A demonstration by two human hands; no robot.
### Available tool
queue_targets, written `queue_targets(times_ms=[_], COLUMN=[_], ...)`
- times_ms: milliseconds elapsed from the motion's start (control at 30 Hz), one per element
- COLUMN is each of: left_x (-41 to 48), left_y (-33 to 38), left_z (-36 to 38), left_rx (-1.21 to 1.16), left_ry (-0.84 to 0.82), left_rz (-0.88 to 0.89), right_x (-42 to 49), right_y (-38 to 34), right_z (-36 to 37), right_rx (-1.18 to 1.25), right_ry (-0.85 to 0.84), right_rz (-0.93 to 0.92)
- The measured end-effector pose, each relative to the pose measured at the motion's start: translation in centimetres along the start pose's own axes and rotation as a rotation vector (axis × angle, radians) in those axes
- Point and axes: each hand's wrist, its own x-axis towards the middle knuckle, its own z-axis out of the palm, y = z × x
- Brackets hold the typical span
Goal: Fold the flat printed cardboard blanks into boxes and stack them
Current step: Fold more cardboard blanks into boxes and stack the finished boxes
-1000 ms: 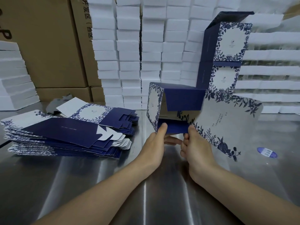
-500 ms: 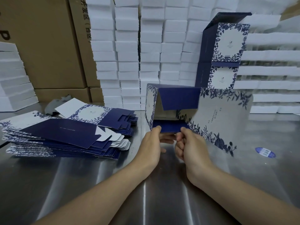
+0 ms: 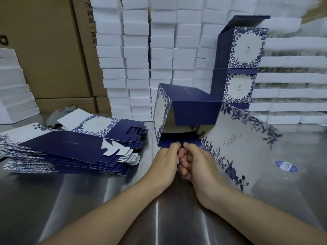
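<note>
The box (image 3: 187,110) stands half-formed on the surface (image 3: 159,218), in the middle just beyond the hands. Its open end is turned toward the person, which puts the bottom flaps within reach. Its navy flap (image 3: 178,139) lies low at the near edge. The left hand (image 3: 164,161) and right hand (image 3: 198,165) meet there, fingers curled, both pinching the flap's edge — a hold that suits creasing or tucking it, I'd judge. A wide printed panel (image 3: 235,138) hangs loose to the right, slanting down toward the surface, not yet folded in. Inside the box only bare pale board shows; nothing is in it.

To the left lie the blanks (image 3: 67,149), a fanned flat pile, handy for the next pick. Behind and to the right is the stack (image 3: 242,48) of finished boxes, the top one with its lid up — what it holds cannot be told. White foam blocks (image 3: 138,50) and brown cartons (image 3: 44,50) wall the back. A blue sticker (image 3: 286,166) lies on the surface at right.
</note>
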Motion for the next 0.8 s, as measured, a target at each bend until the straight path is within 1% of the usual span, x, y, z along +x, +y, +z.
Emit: queue_targets(times_ms=[100,267,400,467,567,733,800], left_x=[-0.1,0.1,0.4,0.7,1.2,1.5,1.6], left_y=[0.0,-0.2,-0.6,-0.9,-1.0,-1.1,-1.1], left_z=[0.2,0.1,0.0,-0.1,-0.2,-0.3,-0.3], left_rx=[-0.045,-0.059,-0.049,-0.109,-0.191,-0.229,-0.253], left_ry=[-0.026,0.002,-0.012,0.026,0.135,0.183,0.206], left_rz=[-0.001,0.0,-0.023,-0.061,-0.12,-0.173,-0.182], right_x=[0.0,0.0,0.1,0.2,0.4,1.1,1.8], right_y=[0.3,0.4,0.8,0.9,0.6,1.1,1.8], right_z=[0.2,0.0,-0.2,-0.4,-0.5,-0.8,-0.9], right_rx=[-0.006,-0.092,-0.069,-0.029,-0.009,-0.013,-0.039], right_ry=[0.029,-0.005,0.088,0.123,0.147,0.108,0.079], right_rz=[-0.038,-0.023,-0.008,-0.021,0.002,-0.029,-0.082])
